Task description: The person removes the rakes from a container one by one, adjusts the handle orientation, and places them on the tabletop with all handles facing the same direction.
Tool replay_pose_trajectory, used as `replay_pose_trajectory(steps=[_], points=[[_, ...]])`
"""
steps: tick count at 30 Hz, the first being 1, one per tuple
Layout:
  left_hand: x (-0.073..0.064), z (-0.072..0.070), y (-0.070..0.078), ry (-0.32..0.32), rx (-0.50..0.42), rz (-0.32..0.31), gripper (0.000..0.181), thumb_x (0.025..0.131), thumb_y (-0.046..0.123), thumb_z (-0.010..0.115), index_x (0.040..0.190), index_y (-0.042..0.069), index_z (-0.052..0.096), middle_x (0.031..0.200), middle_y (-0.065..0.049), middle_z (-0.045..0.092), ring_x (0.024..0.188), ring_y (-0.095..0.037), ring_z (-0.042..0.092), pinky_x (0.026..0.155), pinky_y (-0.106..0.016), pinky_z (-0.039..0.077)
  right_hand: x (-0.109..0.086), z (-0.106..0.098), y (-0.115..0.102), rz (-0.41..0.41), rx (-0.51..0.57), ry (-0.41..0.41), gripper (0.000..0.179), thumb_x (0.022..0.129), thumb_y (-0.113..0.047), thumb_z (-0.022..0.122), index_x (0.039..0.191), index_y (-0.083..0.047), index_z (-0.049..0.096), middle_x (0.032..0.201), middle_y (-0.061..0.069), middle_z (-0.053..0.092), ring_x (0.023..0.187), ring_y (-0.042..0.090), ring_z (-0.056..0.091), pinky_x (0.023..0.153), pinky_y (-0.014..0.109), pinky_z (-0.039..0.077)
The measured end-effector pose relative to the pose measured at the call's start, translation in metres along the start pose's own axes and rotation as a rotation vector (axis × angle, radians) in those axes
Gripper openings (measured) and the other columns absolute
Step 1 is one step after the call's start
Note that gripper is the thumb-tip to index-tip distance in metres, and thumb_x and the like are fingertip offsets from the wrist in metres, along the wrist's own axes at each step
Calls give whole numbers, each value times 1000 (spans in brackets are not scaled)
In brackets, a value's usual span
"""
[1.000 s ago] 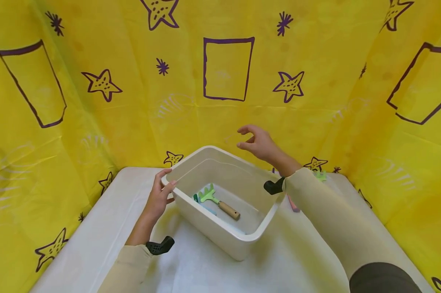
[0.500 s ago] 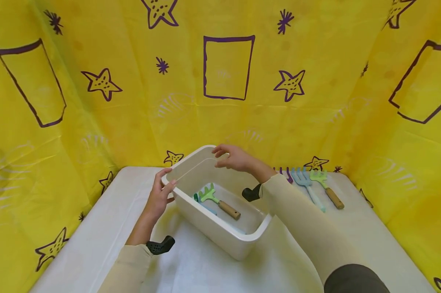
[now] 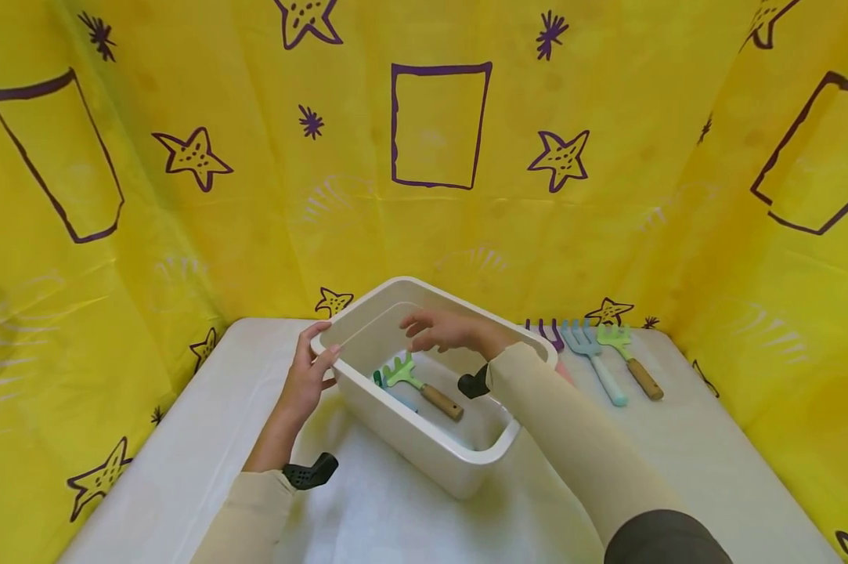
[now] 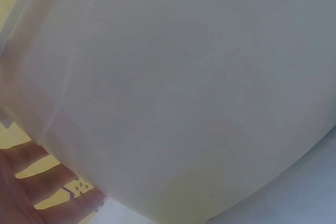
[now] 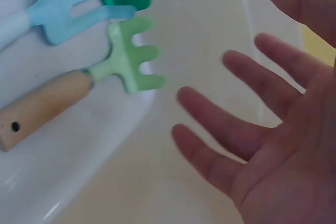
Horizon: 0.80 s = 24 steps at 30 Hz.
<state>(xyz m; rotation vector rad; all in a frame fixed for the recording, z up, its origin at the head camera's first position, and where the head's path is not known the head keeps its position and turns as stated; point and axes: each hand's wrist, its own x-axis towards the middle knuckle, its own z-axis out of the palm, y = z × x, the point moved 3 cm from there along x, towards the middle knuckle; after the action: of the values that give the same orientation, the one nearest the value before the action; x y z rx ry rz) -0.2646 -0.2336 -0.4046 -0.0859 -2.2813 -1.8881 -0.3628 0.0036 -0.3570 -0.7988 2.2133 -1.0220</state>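
A white plastic bin [image 3: 459, 458] stands at an angle on the table. My left hand [image 3: 304, 380] grips its left corner, thumb over the rim; in the left wrist view the fingers [image 4: 47, 184] show beside the bin's outer wall [image 4: 199, 77]. Inside lies a light green hand rake [image 3: 431, 395] with a wooden handle. The right wrist view also shows a light blue garden fork [image 5: 60, 9] and a dark green rake [image 5: 139, 1] there. My right hand [image 3: 441, 329] hovers within the bin's opening, fingers spread and holding nothing, apart from the tools.
On the table [image 3: 684, 470] right of the bin lie a second light green rake [image 3: 638, 368], a second blue fork [image 3: 600, 368] and a purple-tined tool [image 3: 553, 337]. Something pink [image 3: 563, 372] peeks out beside the bin. A yellow patterned sheet [image 3: 438, 227] encloses the back and sides.
My right hand has moved left and down from above the bin's far right edge into its opening. The tools on the right have come into view. My left hand keeps its grip.
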Motion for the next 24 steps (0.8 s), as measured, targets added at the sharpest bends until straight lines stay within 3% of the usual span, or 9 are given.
replay_pose_trajectory(steps=[7,14,19,24], points=[[0,0,-1,-8,-24,-10,53,102,26,48,149,21,24,138,-19,33,117,-42,45,92,-63,43,-2,15,12,186,-26,-146,53,91,-22,66,140,-11,48,128,7,60,112,42,58,96,57,43],[-1,0,0,-3,5,1,52,101,29,50,147,23,26,137,-18,34,116,-43,48,91,-63,44,-6,30,20,367,-116,-253,49,89,-27,66,136,-18,55,130,8,56,112,40,57,99,58,41],[-2,-1,2,2,-1,11,52,101,30,50,147,23,27,137,-19,34,117,-45,47,90,-64,44,-4,41,25,419,-116,-318,47,87,-27,69,132,-19,59,126,7,56,110,41,56,101,55,41],[-2,-2,0,-5,-5,-4,53,102,27,49,148,21,25,141,-19,32,119,-45,46,91,-63,44,-3,49,23,411,-95,-323,41,85,-21,71,125,-15,62,116,7,56,105,38,56,101,50,43]])
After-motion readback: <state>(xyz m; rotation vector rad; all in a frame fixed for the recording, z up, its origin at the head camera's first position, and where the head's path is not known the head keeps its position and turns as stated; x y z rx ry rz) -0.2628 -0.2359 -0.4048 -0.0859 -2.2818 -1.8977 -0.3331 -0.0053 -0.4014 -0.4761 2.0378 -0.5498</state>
